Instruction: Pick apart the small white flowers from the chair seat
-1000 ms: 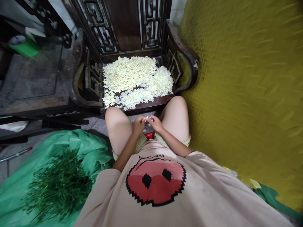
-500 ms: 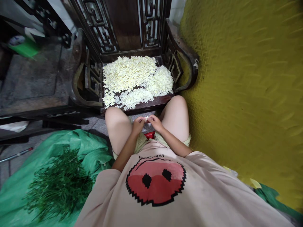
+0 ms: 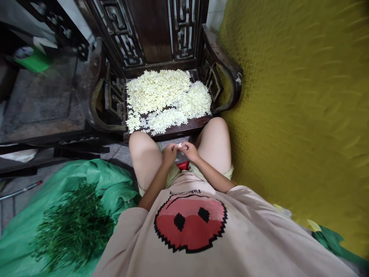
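Note:
Between my thighs, my left hand (image 3: pixel 170 153) and my right hand (image 3: pixel 190 151) meet fingertip to fingertip. Both are closed in a pinch around a small white flower (image 3: pixel 180 145); the fingers partly cover it, and any finer detail is too small to tell. Beyond my knees, a wide layer of pale yellow-white flowers (image 3: pixel 158 90) is spread over the seat of a dark wooden armchair (image 3: pixel 184 126). Whiter ones lie along its front and right side.
A green sack (image 3: pixel 111 173) with a heap of thin green stems (image 3: pixel 76 227) lies to my left. Behind it stands a dark wooden table (image 3: pixel 37 96) with a green container (image 3: pixel 36 59). A yellow textured sheet (image 3: pixel 296 96) rises on my right. Something red (image 3: pixel 183 165) shows below my hands.
My hands stay together around the white flower, with slight finger movement; the right fingers have curled a little more. The whole view has shifted slightly. The chair's flowers look the same.

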Demonstrator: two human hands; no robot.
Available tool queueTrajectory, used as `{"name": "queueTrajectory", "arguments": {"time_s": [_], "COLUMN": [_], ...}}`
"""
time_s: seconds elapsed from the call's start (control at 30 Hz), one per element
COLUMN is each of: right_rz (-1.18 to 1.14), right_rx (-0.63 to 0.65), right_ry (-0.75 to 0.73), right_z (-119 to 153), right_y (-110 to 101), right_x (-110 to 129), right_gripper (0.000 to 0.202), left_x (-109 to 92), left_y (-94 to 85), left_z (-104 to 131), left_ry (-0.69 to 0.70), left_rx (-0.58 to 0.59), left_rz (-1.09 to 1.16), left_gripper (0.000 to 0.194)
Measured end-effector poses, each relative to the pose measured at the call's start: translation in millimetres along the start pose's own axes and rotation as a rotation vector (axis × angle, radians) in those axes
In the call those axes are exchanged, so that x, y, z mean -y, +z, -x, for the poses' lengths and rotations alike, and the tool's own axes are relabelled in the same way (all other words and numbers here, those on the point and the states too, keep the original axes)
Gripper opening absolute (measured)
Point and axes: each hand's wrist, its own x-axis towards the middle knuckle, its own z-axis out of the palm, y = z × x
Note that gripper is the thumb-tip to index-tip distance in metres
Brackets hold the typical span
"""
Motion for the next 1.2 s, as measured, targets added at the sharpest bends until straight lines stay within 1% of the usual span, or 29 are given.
{"name": "queueTrajectory", "arguments": {"time_s": [0.07, 0.13, 0.33, 0.43, 0.57, 0.67, 0.8, 1.03, 1.2], "right_rz": [0.049, 0.075, -0.012, -0.072, -0.122, -0.182, -0.271, -0.278, -0.3], "right_rx": [-0.065, -0.123, -0.184, -0.187, -0.173, -0.152, -0.121, -0.119, -0.127], "right_ry": [0.007, 0.014, -0.008, -0.021, -0.005, 0.015, 0.049, 0.074, 0.076], "right_z": [2.2, 4.1, 3.4, 0.7, -2.2, -4.0, -7.0, -9.3, -8.1], "right_y": [2.0, 3.6, 1.4, -0.1, -0.3, -0.4, -1.0, -2.2, -4.6], "right_x": [-1.1, -1.1, 1.5, 1.0, -0.5, -1.8, -5.6, -8.2, -5.7], "right_gripper": [0.026, 0.023, 0.021, 0.02, 0.017, 0.018, 0.023, 0.02, 0.013], "left_x": [0.3, -0.5, -3.4, -3.1, -2.1, -1.1, -0.3, -0.7, -4.5], "left_y": [1.3, 2.2, 1.5, 0.2, -0.4, -0.3, -0.5, 0.0, -1.4], "left_z": [1.1, 1.9, 1.1, 1.0, 2.3, 2.4, 1.3, 2.0, 3.5], "left_ry": [0.07, 0.103, 0.115, 0.148, 0.198, 0.2, 0.216, 0.2, 0.185], "left_rx": [-0.007, 0.004, 0.045, 0.065, 0.061, 0.033, 0.037, 0.038, -0.012], "left_rz": [-0.106, -0.145, -0.037, 0.0, -0.048, -0.105, -0.131, -0.107, -0.077], "left_gripper": [0.023, 0.023, 0.019, 0.019, 0.021, 0.019, 0.014, 0.012, 0.018]}}
